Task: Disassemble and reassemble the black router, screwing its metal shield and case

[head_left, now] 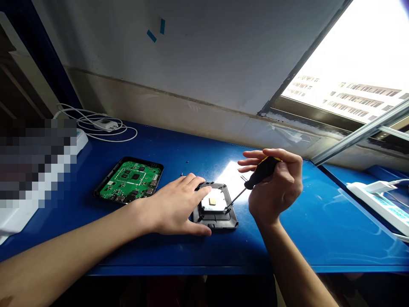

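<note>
A black plastic cover [220,221] lies on the blue table, its inner side up. Fixed inside it is a silvery metal plate [220,204] with a small tan pad [212,201] in the middle. My left hand [179,204] grips the cover from its left, thumb at the near edge and fingers reaching over the far side. My right hand [276,185] is closed round the black and yellow handle of a screwdriver [238,197]. The screwdriver slants down to the left, its tip at a right-hand corner of the metal plate. Whether the tip sits in a screw is too small to tell.
Left of the cover, a green circuit board [134,179] sits in a black case. Tiny dark screws [187,161] lie beyond my left hand. A white cable with a plug [107,124] is coiled at the back left. White power strips [380,198] stand at the right and left.
</note>
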